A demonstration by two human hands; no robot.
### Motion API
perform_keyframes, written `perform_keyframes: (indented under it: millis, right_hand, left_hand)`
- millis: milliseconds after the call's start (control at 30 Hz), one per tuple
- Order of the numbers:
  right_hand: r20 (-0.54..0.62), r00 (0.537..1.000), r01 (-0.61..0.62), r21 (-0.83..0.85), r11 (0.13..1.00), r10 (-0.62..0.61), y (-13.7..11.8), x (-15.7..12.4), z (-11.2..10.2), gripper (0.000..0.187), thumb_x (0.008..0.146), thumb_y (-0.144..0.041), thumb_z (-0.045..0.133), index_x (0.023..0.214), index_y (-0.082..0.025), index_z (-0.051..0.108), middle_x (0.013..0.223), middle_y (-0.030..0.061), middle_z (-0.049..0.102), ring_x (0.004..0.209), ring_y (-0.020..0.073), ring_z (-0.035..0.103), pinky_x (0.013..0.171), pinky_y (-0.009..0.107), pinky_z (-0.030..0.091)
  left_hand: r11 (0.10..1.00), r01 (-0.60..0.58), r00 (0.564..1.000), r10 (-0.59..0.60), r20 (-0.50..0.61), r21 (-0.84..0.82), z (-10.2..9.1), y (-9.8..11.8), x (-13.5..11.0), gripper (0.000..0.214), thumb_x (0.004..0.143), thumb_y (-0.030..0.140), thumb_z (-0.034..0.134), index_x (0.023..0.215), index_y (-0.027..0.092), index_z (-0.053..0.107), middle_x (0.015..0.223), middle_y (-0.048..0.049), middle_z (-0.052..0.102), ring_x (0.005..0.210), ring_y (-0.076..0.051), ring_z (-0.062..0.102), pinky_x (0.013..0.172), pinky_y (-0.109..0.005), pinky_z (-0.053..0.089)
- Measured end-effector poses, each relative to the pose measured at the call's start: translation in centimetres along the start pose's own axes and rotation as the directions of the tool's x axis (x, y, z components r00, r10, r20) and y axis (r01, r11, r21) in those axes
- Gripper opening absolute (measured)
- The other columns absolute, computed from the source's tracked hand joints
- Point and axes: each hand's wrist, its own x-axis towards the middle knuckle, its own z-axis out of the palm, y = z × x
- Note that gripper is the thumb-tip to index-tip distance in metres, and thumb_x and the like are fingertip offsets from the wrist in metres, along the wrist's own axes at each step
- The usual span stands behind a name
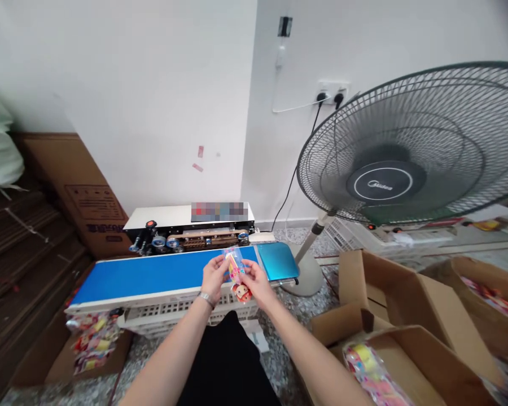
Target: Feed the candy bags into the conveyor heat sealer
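Observation:
Both hands hold a small clear plastic packet point(236, 265) with bright printing, above the front edge of a blue conveyor belt point(152, 277). My left hand point(214, 277), with a band at the wrist, pinches the packet's left side. On its right side, the fingers of my right hand point(257, 282) are closed. A cartoon face with red around it point(241, 292) shows at the packet's lower end; whether it is inside or attached I cannot tell. Behind the belt stands a bag sealing machine point(165, 217) with rollers. A shiny blue plate point(278, 261) adjoins the belt's right end.
A large floor fan point(383, 183) stands at the right on a round base point(309, 279). Open cardboard boxes point(406, 293) and packed colourful packets point(375, 375) are at lower right. Another box of packets point(93, 341) sits below the belt's left end, beside a white crate point(152, 318).

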Motion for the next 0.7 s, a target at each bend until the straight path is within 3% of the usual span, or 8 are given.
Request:
perform_keyframes:
  millis: [100,200,300,367,500,700]
  right_hand:
    - [0.076,0.996,-0.042,0.033,0.999,0.039,-0.7,-1.1,0.5,0.048,0.066,-0.032,0.069,0.108,-0.022,0.049,0.085,0.0004,0.062,0.068,0.0127,0.061,0.063,0.025,0.050]
    - [0.111,0.992,-0.063,0.034,0.997,0.059,-1.0,-1.3,0.4,0.038,0.066,-0.037,0.069,0.096,-0.020,0.053,0.080,0.0002,0.063,0.066,0.0127,0.061,0.062,0.025,0.050]
    - [0.037,0.998,-0.059,-0.030,0.998,0.060,-0.8,-0.5,-0.5,0.037,0.065,-0.042,0.068,0.090,-0.019,0.055,0.072,-0.0010,0.062,0.060,0.0129,0.059,0.058,0.025,0.049]
    - [-0.094,0.995,-0.030,-0.189,0.982,0.013,-0.6,0.6,-1.6,0.036,0.067,-0.043,0.064,0.092,-0.018,0.055,0.071,-0.0005,0.063,0.060,0.0133,0.059,0.057,0.025,0.049]
    - [-0.364,0.922,-0.139,-0.633,0.762,-0.134,-1.0,3.6,-4.4,0.028,0.073,-0.039,0.055,0.089,-0.017,0.060,0.073,0.0023,0.065,0.065,0.0155,0.061,0.057,0.024,0.047]
    - [-0.454,0.871,-0.281,-0.774,0.568,-0.188,-2.5,7.6,-6.8,0.022,0.070,-0.030,0.057,0.086,-0.017,0.064,0.079,0.0070,0.067,0.075,0.0215,0.063,0.063,0.026,0.043]
  left_hand:
    - [0.999,0.026,0.999,-0.025,0.022,-0.039,1.1,-0.1,0.6,0.037,0.050,0.037,0.078,0.071,0.014,0.060,0.066,-0.0015,0.063,0.057,-0.012,0.057,0.054,-0.025,0.043]
    - [0.994,0.085,0.996,-0.083,0.039,-0.063,1.1,-0.4,0.7,0.033,0.058,0.043,0.072,0.068,0.014,0.059,0.062,-0.0015,0.062,0.056,-0.013,0.057,0.053,-0.025,0.043]
    - [0.984,0.170,0.985,-0.167,0.049,-0.061,0.5,-0.6,0.9,0.034,0.067,0.046,0.064,0.073,0.013,0.062,0.068,-0.0070,0.065,0.060,-0.016,0.061,0.056,-0.028,0.045]
    - [0.977,0.204,0.979,-0.202,0.041,-0.055,-0.4,-0.8,0.9,0.032,0.070,0.043,0.062,0.080,0.013,0.063,0.078,-0.0096,0.067,0.064,-0.016,0.062,0.059,-0.030,0.047]
    - [0.976,0.212,0.977,-0.212,0.008,-0.043,-3.1,-1.4,-0.3,0.026,0.071,0.036,0.064,0.089,0.016,0.062,0.088,-0.0088,0.067,0.067,-0.015,0.063,0.063,-0.028,0.048]
    - [0.979,0.200,0.980,-0.200,-0.011,0.027,-7.9,-3.6,-3.8,0.034,0.065,0.034,0.071,0.093,0.016,0.062,0.090,-0.0090,0.068,0.072,-0.016,0.064,0.064,-0.027,0.049]
